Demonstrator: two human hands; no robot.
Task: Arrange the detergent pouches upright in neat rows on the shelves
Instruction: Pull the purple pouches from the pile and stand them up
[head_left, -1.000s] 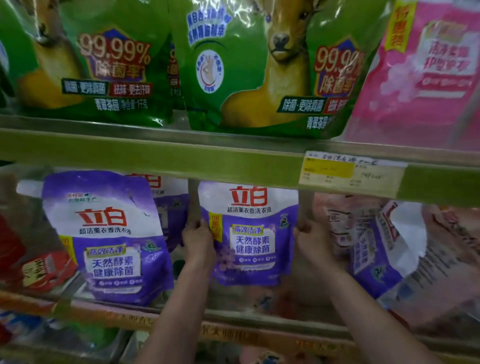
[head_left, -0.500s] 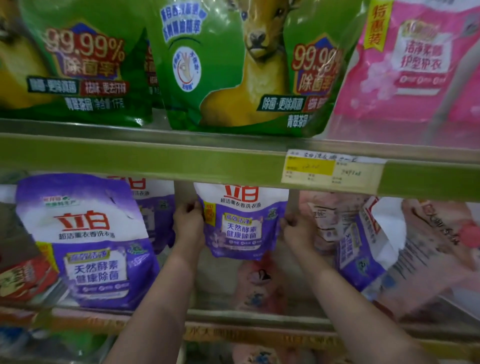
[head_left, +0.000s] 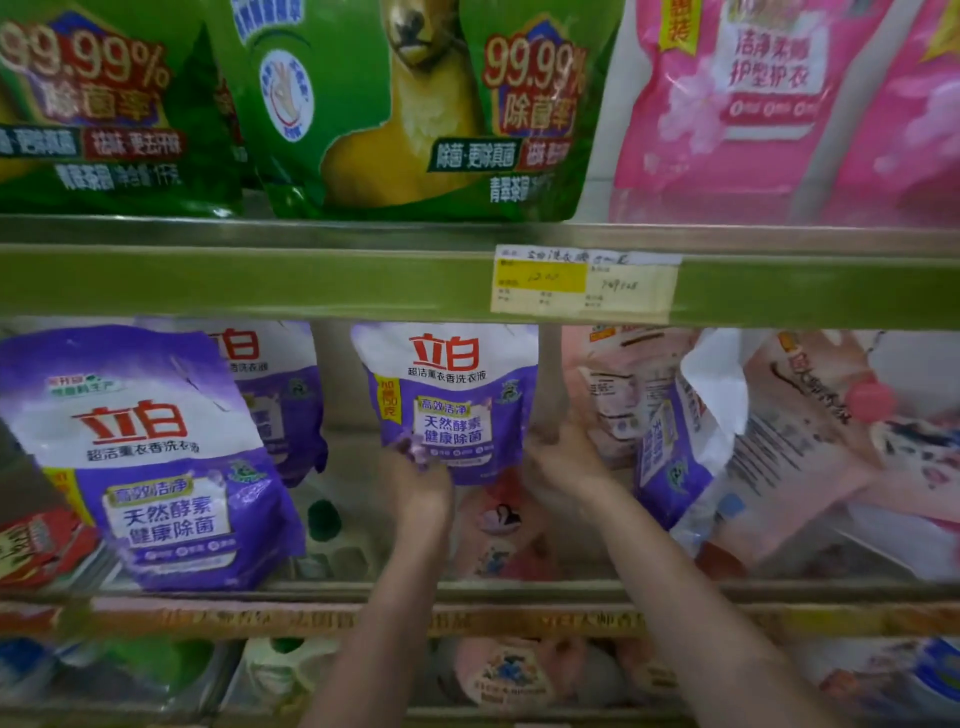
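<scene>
- While both arms reach under the green shelf edge, the left hand holds the lower left corner of the purple pouch, fingers curled on it.
- At the pouch's lower right corner, the right hand is blurred; its fingers seem to curl on the pouch's edge.
- That pouch stands upright in the middle of the lower shelf, well back from the front rail, label facing out.
- To its left stands a second purple pouch, also upright, and a bigger front pouch leans near the rail.
- On the right, a tilted purple pouch lies against pink pouches that slump sideways.
- On the shelf above, green pouches stand beside a pink pouch.
- A yellow price tag sits on the green shelf edge.
</scene>
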